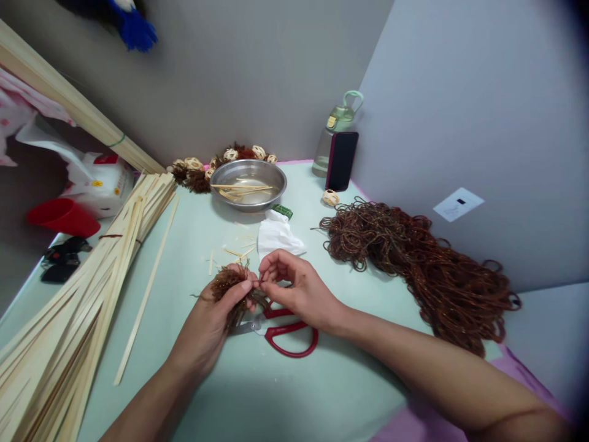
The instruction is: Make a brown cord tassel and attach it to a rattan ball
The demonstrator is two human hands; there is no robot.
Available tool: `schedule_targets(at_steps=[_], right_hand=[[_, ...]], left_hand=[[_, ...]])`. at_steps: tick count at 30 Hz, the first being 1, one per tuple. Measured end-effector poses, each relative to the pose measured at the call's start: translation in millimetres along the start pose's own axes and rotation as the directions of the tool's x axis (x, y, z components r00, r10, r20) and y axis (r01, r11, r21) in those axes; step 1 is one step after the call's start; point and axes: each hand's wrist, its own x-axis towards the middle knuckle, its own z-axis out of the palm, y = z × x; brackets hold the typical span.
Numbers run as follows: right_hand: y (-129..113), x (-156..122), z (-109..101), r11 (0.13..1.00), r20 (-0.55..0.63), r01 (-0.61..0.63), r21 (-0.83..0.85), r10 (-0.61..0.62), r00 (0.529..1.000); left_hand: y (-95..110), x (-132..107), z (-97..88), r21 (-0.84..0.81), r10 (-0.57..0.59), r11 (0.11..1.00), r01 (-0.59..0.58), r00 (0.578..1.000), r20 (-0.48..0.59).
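Note:
My left hand (221, 313) is closed around a tassel of brown yarn (225, 285), its cut ends fanning out over the fingers. Close beside it, my right hand (294, 285) is pinched at the tassel's edge, on what looks like a thin dark strand of yarn; the fingers hide most of it. Beneath both hands lie scissors with red handles (292, 339), their blades partly covered by the left hand and the tassel. A crumpled white tissue (278, 235) and short scraps of bamboo strip (237, 253) are just beyond my fingers.
Bamboo strips (83, 294) lie bundled at left. A steel bowl (248, 202) holds water and strips, with woven balls and tassels (196, 178) behind it. A phone (342, 161) leans on a bottle (322, 156). Brown yarn (414, 264) is heaped at right, near a woven ball (330, 197).

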Motion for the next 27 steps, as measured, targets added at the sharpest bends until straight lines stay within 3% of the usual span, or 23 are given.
schedule_targets(at_steps=[5,10,19,27], right_hand=[[0.0,-0.9,3.6,0.997,0.044,-0.049,0.065,0.046,0.998],[-2.6,0.5,3.1,0.999,-0.052,-0.012,0.053,0.014,0.999],[-4.5,0.0,3.1,0.998,-0.055,0.004,0.061,-0.001,0.999],[-2.5,-0.2,2.0,0.999,-0.032,-0.016,0.037,0.017,0.999]], left_hand=[[2.3,-2.4,-0.2,-0.011,0.080,0.997,-0.079,0.995,0.054],[-3.6,-0.4,-2.7,0.060,0.124,0.991,-0.121,0.991,-0.058],[-8.1,1.2,-5.2,0.068,-0.016,0.998,0.014,1.000,0.018],[-6.7,1.0,-4.5,0.013,-0.060,0.998,0.060,0.998,-0.014]])
